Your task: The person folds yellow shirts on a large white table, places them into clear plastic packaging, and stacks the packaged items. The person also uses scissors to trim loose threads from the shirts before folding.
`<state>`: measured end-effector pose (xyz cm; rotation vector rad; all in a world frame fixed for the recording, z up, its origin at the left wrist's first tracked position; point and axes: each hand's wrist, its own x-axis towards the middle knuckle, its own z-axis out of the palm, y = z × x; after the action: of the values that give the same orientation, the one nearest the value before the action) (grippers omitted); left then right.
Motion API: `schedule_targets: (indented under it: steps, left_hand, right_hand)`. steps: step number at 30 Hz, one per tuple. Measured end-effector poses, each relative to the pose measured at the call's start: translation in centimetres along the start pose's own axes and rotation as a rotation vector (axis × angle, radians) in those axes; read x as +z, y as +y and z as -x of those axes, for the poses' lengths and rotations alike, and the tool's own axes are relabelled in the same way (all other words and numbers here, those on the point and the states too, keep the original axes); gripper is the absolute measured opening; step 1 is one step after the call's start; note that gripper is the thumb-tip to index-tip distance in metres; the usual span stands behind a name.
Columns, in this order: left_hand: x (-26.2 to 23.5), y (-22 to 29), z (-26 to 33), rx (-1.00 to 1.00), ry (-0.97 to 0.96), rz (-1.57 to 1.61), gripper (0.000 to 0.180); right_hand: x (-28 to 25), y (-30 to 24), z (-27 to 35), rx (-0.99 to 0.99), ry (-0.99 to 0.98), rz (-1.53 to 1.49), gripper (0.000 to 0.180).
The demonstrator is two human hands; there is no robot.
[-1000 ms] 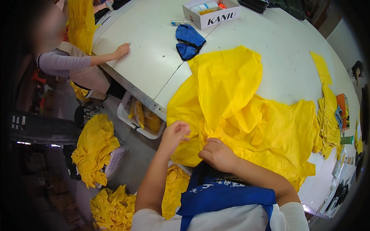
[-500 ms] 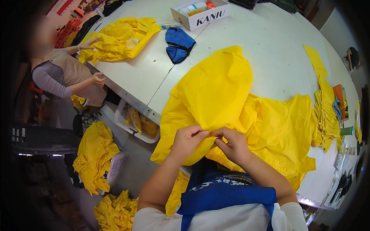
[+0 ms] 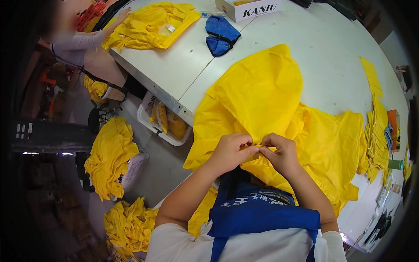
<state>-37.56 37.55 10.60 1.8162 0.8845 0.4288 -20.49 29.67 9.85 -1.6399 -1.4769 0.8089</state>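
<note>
In the head view, a yellow garment (image 3: 262, 96) of thin, smooth fabric lies across the near part of a white worktable (image 3: 331, 83), its near edge raised in front of the wearer's blue apron (image 3: 266, 220). The left hand (image 3: 235, 150) and the right hand (image 3: 280, 150) meet at this edge, thumbs and forefingers pinching the fabric, fingertips nearly touching; the exact fold between them is hidden. Beyond the garment lie a blue, black-edged cloth piece (image 3: 221, 36) and a white box (image 3: 251, 12). At the far left corner, a co-worker's hand (image 3: 124, 15) is beside a second, crumpled yellow garment (image 3: 152, 27). Cut yellow fabric pieces (image 3: 378, 133) line the table's right side, near a green cylinder (image 3: 395, 164). Below the left edge, a white plastic basket (image 3: 174, 141) contains bagged yellow material (image 3: 176, 125).
</note>
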Motion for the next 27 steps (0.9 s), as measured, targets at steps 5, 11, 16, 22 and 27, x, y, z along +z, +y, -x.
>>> schedule_targets:
  steps: [5,11,16,22,27]
  left_hand:
    - [0.1,-0.7,-0.1,0.142,0.02,-0.084,0.021]
    - [0.4,-1.4,-0.1,0.252,0.059,-0.147,0.018]
    - [1.1,-1.1,0.0,0.217,0.087,-0.175,0.018]
    - [-3.5,-6.8,0.2,-0.192,0.168,0.426,0.022]
    - [-2.8,-9.3,-0.2,0.005,0.605,-0.488,0.041]
  right_hand:
    - [-0.2,0.0,-0.2,0.024,-0.071,-0.072,0.011]
    - [-0.1,-0.2,-0.2,0.046,-0.089,-0.076,0.012]
    - [-0.1,-0.1,0.2,0.065,-0.069,-0.076,0.013]
    - [-3.9,4.6,3.6,0.037,0.172,0.086,0.023]
    - [-4.1,13.3,8.1,0.514,0.452,0.124,0.028]
